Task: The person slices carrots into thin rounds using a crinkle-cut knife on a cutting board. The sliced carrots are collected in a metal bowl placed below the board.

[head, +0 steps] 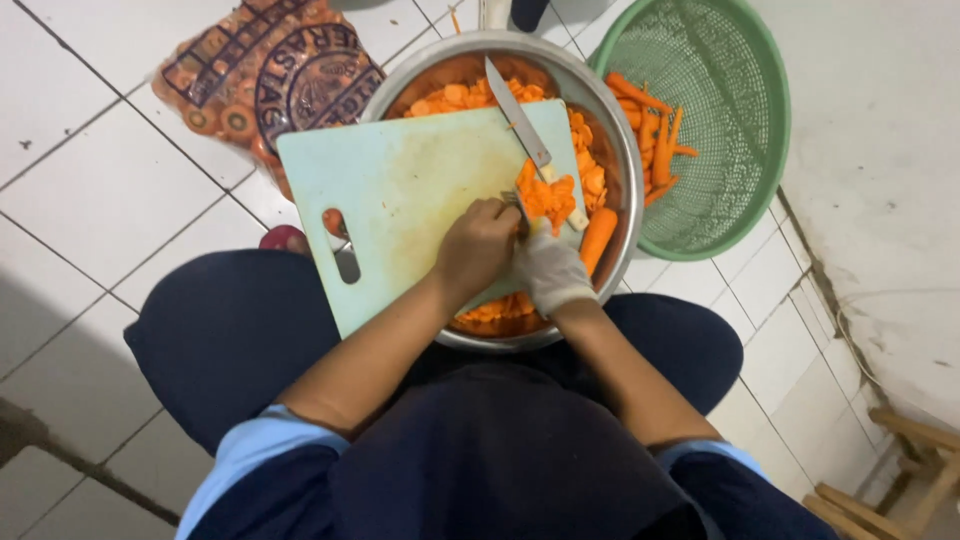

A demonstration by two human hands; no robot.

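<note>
**A:** Status, near to far?

**B:** We're seated on the tile floor, knees either side of the bowl. Board sits across its rim. Both hands meet at the board's right edge.

**A:** Fingers?

**B:** L hand is bare, fingers curled together, knuckles up, tips against the pile of slices. There's a small metal bit at the fingertips; we can't tell what it is or whether it's gripped. R hand is gloved white and curled too, just below the pile. The knife handle end runs toward the glove, but we can't tell if it's clamped on it.

**A:** Where are the carrots?

**B:** The pile's on the board edge, touching the knife handle. One whole carrot is in the bowl, just right of the glove. The bowl under the board is well filled w/ slices. Farther out, a green basket holds a few sticks, touching the bowl rim. A bag of carrots lies far left.

**A:** Step?

**B:** Our read: slicing, w/ a cut batch at the edge ready to clear into the bowl.

**A:** Next move needs?

**B:** A short push off the right edge. Keep the blade pointed away and the board steady, since it only rests on the rim.
</note>
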